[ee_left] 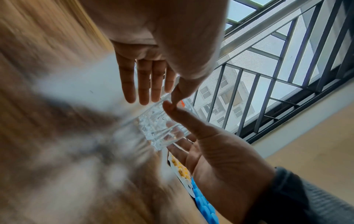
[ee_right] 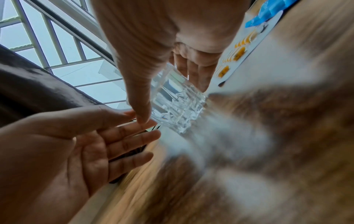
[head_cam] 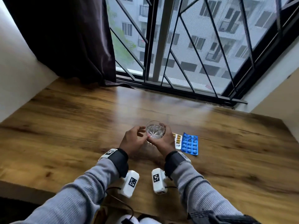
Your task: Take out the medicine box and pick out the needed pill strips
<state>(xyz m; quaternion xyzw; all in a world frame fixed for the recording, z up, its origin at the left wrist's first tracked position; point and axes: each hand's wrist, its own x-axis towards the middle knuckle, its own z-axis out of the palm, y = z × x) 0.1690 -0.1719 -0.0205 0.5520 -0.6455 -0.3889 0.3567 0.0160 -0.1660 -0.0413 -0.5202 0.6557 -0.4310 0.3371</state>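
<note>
A clear cut glass is at the middle of the wooden table. My right hand grips it, thumb on the near side and fingers round the far side. In the right wrist view the glass lies between that thumb and the fingers. My left hand hovers just left of the glass with straight fingers and holds nothing; its thumb tip meets the right thumb. A strip of yellow capsules and a blue blister strip lie flat just right of my right hand. No medicine box is in view.
A barred window runs along the table's far edge, with a dark curtain at the back left. White walls close in both sides. The wrist views are blurred over the table surface.
</note>
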